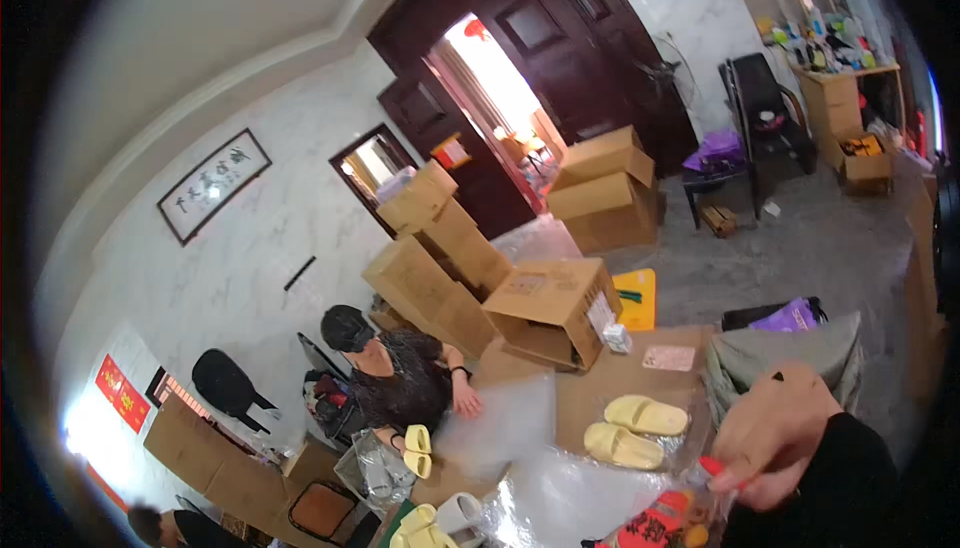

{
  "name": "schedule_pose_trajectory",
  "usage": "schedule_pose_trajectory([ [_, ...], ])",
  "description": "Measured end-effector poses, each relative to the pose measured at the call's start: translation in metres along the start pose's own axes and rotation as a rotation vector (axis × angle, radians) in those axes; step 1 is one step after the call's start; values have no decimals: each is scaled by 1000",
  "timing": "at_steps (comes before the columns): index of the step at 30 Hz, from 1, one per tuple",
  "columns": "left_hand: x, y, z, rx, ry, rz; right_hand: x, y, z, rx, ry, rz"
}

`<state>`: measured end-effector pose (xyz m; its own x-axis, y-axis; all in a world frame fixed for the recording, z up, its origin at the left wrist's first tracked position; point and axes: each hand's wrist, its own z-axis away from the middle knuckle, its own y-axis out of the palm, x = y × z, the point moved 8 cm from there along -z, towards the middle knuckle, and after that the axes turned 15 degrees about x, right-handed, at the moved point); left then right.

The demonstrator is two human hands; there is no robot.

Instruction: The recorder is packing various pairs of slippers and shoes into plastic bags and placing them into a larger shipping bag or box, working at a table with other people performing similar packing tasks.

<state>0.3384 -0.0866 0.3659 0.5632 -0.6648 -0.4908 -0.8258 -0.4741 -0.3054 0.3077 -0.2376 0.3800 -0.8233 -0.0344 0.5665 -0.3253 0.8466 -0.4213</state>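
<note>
My right hand [775,438] comes in from the lower right in a black sleeve, over the table's near right corner. Its thumb and fingers are pinched together; what they hold, if anything, is too unclear to name, though shiny clear plastic lies close by. Just below is a red item with dark print [655,523], partly cut off by the lower edge. Beyond it, a pair of pale yellow slippers [630,430] lies on the cardboard-covered table [570,398]. Clear plastic sheeting [560,493] spreads to their left. My left hand is out of view.
A co-worker [400,373] in a dark top sits across the table, one hand on clear plastic, near small yellow slippers [418,451]. An open cardboard box [550,313] stands on the table's far side. More slippers [425,528] lie front left. Stacked cartons [430,288] and a chair [765,113] stand beyond.
</note>
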Motion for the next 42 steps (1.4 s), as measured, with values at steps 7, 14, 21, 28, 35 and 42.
schedule_pose_trajectory([
  [7,43,2,13,-79,-53,-1,-189,-55,72,-577,460,-365],
  [14,98,-16,-2,-210,-224,0,-431,-92,207,-564,901,-101],
  [21,170,-55,8,-506,-304,5,-659,-94,279,-664,995,-109],
  [28,219,-89,27,-520,-216,0,-731,-85,302,-584,1213,-240],
  [35,230,-92,31,-563,-139,-40,-756,-88,307,-652,1262,-340],
  [42,228,-95,25,-753,-115,-11,-772,-92,328,-658,1301,-320],
])
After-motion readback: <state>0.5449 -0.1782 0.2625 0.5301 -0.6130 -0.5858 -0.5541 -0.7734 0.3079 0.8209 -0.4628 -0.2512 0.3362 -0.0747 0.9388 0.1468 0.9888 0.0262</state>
